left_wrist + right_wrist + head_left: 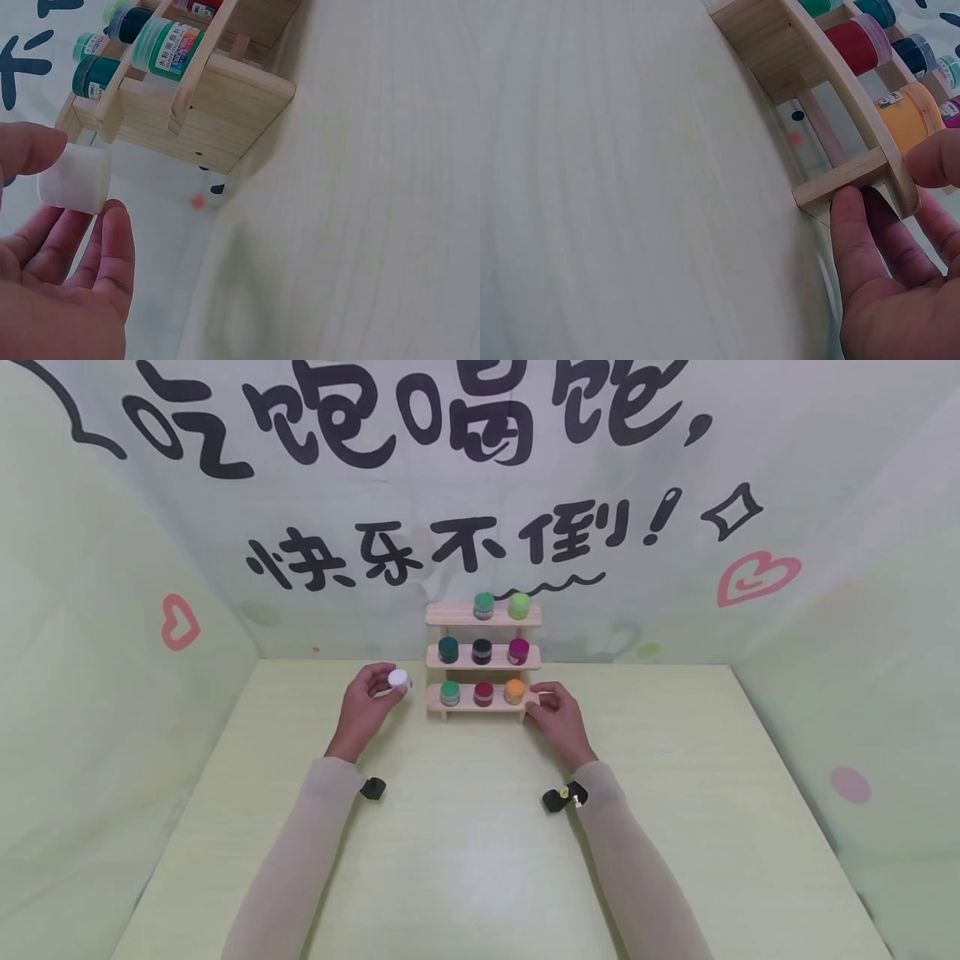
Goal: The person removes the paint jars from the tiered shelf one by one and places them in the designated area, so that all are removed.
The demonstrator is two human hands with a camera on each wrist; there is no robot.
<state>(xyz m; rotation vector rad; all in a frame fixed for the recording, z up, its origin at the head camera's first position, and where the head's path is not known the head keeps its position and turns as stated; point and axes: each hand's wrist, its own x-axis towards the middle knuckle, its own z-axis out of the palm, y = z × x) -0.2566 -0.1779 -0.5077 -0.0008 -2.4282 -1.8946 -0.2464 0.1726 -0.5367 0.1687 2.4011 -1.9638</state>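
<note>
A white jar (398,680) is pinched in the left grip (367,700), presumably for secure holding. Right of that grip, a wooden rack (465,662) is grasped at its bottom shelf's (467,705) end by the right grip (561,714), presumably for steadying.

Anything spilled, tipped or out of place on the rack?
No spill visible; shelved jars upright. One gap: the top shelf is bare at its left end, while the lower two hold three each. The left hand holds a white jar.
</note>
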